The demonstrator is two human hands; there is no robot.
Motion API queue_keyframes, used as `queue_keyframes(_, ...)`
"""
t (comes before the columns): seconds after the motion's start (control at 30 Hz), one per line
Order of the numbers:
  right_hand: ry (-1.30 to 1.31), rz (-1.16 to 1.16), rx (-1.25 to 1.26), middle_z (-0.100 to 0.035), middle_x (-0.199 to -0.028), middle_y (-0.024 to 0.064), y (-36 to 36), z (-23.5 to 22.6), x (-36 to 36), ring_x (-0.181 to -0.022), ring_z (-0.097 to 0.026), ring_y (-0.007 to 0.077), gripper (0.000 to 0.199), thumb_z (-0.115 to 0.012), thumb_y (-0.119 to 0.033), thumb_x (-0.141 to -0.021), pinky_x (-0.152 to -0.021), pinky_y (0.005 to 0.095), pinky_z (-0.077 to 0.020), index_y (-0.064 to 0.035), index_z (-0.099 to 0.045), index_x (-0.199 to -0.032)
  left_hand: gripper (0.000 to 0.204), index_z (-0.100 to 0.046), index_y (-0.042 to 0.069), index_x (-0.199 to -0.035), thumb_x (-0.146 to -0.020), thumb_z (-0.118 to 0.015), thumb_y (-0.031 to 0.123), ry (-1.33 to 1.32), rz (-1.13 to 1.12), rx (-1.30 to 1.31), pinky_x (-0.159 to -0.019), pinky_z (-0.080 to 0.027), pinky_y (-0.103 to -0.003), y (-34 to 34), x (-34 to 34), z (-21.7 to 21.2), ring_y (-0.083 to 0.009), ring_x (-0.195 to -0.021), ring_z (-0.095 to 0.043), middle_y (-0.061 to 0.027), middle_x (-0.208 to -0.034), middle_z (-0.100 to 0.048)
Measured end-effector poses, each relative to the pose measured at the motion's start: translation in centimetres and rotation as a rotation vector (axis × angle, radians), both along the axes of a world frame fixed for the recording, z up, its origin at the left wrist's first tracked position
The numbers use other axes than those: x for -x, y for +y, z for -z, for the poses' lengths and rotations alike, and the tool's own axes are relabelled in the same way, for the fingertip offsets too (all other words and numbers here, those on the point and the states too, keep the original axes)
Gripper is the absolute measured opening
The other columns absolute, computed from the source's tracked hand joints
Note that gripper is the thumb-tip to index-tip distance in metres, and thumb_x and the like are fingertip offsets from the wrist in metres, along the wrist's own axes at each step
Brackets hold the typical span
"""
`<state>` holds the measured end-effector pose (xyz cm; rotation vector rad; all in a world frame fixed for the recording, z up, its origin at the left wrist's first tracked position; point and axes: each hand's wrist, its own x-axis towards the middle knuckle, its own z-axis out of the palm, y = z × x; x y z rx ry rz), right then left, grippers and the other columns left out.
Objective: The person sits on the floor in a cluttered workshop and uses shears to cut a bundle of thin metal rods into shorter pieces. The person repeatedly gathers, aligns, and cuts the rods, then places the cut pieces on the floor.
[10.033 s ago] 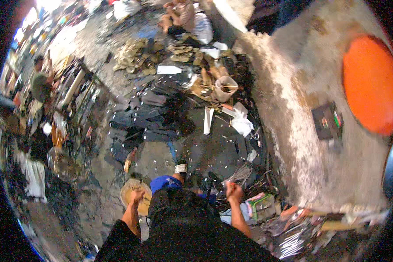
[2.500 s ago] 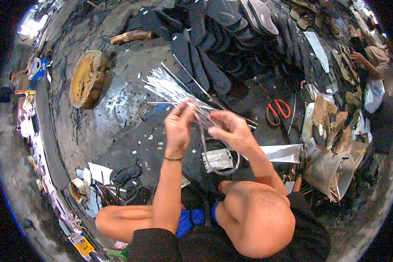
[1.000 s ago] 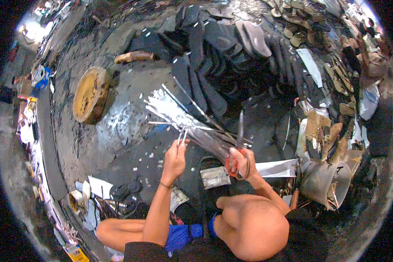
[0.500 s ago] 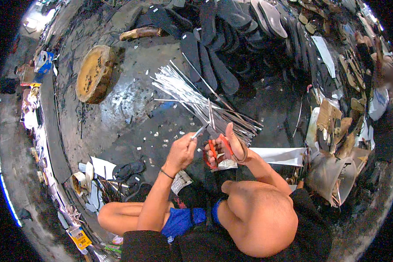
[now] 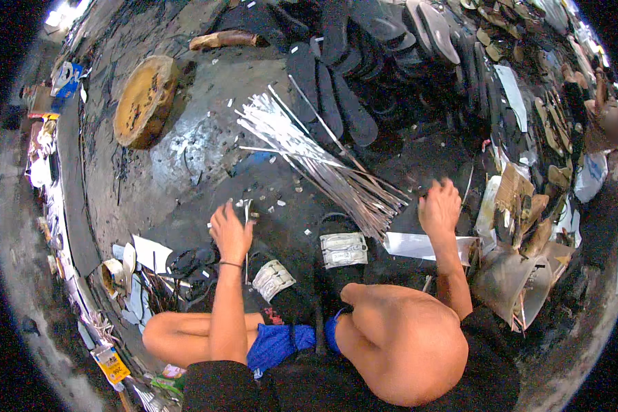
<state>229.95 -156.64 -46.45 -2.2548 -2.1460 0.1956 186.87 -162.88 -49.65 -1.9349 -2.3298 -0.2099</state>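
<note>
While the bundle of thin strips (image 5: 323,168) lies fanned across the dark floor (image 5: 216,120) ahead of me, both my hands are off it, one to each side. Its white ends point up and away to the left; its darker ends come down toward my right, close to the white sheet (image 5: 408,246).

Now the left: my left hand (image 5: 231,230), well apart from the bundle, looks narrowed on a single pale strip (image 5: 248,208), nipped at the thumb side with the tip poking up past the fingers. Over on the right, my right hand (image 5: 439,208) is near those dark ends, just beyond them, seemingly not touching. Its fingers are blurred, and I can't tell whether they hold anything.

So I'd call this a moment between grips: one strip in hand, the rest lying loose. As I judge it, the next move calls for a steady pinch on the left and a careful right hand beside those loose ends.

Farther out, black sole-shaped pieces (image 5: 350,113) crowd beyond the bundle, a round wooden block (image 5: 144,103) stands off left, and a pale bucket (image 5: 498,278) leans at my right.
</note>
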Motion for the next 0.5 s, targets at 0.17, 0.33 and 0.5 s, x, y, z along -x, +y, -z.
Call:
queue_keyframes(0.17,0.821,-0.109,0.234,-0.063,-0.108,0.0242,5.5,5.7,10.2,-0.100,-0.061,0.0374,0.049,-0.068,-0.035,-0.083,-0.089,0.0427,-0.0470,0.0014,-0.059,-0.113,0.052,-0.046,-0.003,-0.125,-0.087,-0.066,0.026,-1.301,-0.269,0.418,-0.075,-0.053,-0.038,3.5,-10.9,2.6,-0.0287,-0.094,-0.063,-0.0191,-0.107,-0.062)
queue_keyframes(0.33,0.946,-0.176,0.300,-0.068,-0.088,0.0202,6.6,7.6,13.2,-0.081,-0.067,0.0307,0.035,-0.069,-0.030,-0.082,-0.074,0.0378,-0.0508,0.0015,-0.066,-0.098,0.068,-0.028,-0.005,-0.136,-0.088,-0.066,0.027,-1.771,-0.704,0.173,-0.067,-0.054,-0.033,6.2,-16.8,4.9,-0.0240,-0.092,-0.063,-0.0166,-0.107,-0.059)
queue_keyframes(0.5,0.987,-0.151,0.333,-0.065,-0.080,0.0151,6.1,3.8,11.0,-0.073,-0.062,0.0227,0.028,-0.065,-0.024,-0.086,-0.066,0.0340,-0.0483,0.0024,-0.063,-0.095,0.040,-0.056,-0.003,-0.109,-0.088,-0.067,0.028,-2.242,-0.610,0.178,-0.076,-0.048,-0.034,6.4,-16.5,4.9,-0.0176,-0.085,-0.063,-0.0060,-0.101,-0.065)
